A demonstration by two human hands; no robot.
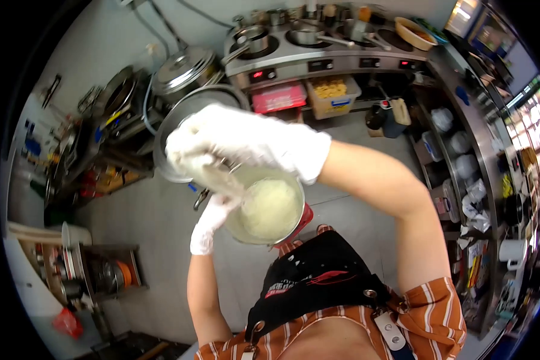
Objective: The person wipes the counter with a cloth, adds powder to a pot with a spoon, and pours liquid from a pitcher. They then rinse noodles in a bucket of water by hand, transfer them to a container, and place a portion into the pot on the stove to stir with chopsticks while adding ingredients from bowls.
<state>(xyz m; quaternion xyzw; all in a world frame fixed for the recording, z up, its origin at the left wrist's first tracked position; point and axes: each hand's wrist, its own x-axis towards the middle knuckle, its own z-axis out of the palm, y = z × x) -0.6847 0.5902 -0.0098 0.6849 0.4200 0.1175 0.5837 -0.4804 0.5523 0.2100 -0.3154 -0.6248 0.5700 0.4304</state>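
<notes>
At center-left, my right gloved hand (193, 137) grasped a blurred pale thing (219, 180) above the pot (236, 230) of pale contents (271, 207). My left hand (209, 223) met its lower end, grip unclear. Seemingly mid-handling; moving it called for steadiness.

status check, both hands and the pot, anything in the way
Right gloved hand near far side of pot, grip blurred. Left gloved hand by pot's left side, grip unclear. Pot holds pale contents; right hand partly hides basin.
</notes>
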